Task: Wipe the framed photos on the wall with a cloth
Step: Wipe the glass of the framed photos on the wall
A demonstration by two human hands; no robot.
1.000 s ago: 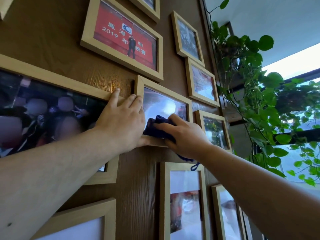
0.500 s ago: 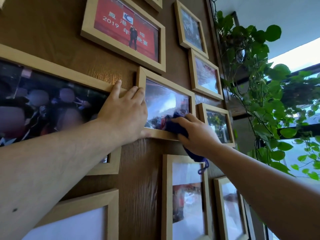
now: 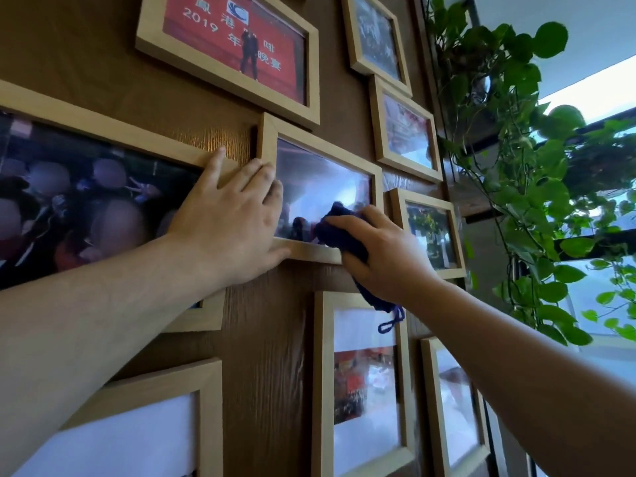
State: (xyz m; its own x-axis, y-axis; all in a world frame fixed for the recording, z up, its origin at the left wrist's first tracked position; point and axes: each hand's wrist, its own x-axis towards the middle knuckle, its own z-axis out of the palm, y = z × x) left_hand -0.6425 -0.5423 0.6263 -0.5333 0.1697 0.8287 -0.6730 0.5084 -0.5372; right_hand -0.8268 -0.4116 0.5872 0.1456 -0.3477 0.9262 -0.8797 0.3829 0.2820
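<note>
Several light wooden framed photos hang on a brown wood-grain wall [image 3: 268, 356]. My right hand [image 3: 382, 256] presses a dark blue cloth [image 3: 339, 232] against the glass at the lower right of the middle framed photo [image 3: 320, 187]. A loop of the cloth dangles below my wrist. My left hand [image 3: 230, 225] lies flat with fingers spread on that frame's left edge and lower left corner, thumb under the bottom rail. It also overlaps the right end of the large dark photo [image 3: 86, 197] at the left.
A red framed photo [image 3: 237, 46] hangs above, smaller frames [image 3: 406, 132] to the right, and tall frames [image 3: 364, 383] below. A leafy climbing plant [image 3: 516, 160] on dark shelves stands close to the right of the wall, before a bright window.
My right hand has slid the cloth from the left part of the middle photo's glass to its lower right. The left hand has stayed on the frame; the view has tilted down a little.
</note>
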